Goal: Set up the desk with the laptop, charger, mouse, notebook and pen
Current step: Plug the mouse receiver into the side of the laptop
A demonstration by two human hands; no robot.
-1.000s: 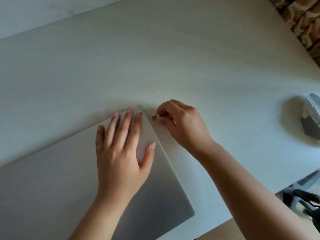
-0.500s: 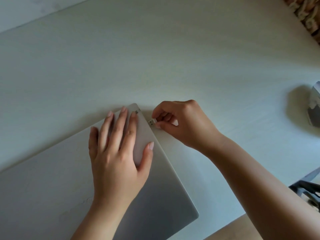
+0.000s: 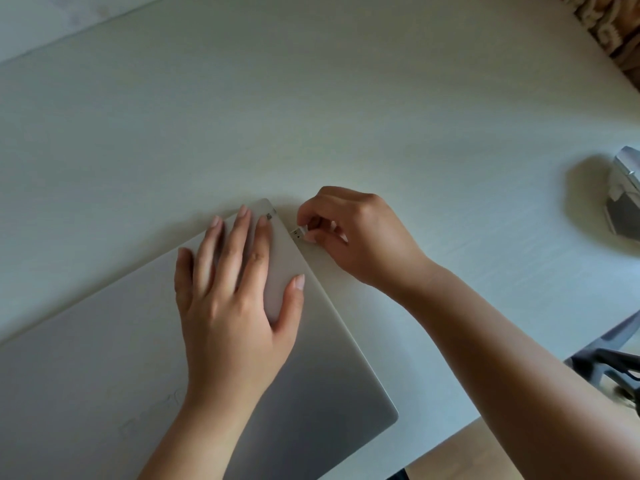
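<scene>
A closed silver laptop [image 3: 104, 358] lies flat on the white desk [image 3: 346, 116], turned at an angle. My left hand [image 3: 235, 299] rests flat on its lid near the far right corner, fingers spread. My right hand [image 3: 353, 237] pinches a small metal USB plug [image 3: 297, 233] between thumb and fingertips. The plug's tip touches the laptop's right edge near that corner. No cable is visible behind the plug. A silver and grey mouse [image 3: 623, 199] sits at the desk's right side, partly cut off by the frame.
The desk's front edge runs along the lower right, with wooden floor [image 3: 460, 455] below it. A dark chair part [image 3: 609, 365] stands beyond that edge. A patterned surface [image 3: 613, 29] fills the top right corner.
My right hand has brought the plug leftward from a small gap until it meets the laptop's right edge. My left hand stays pressed on the lid.
</scene>
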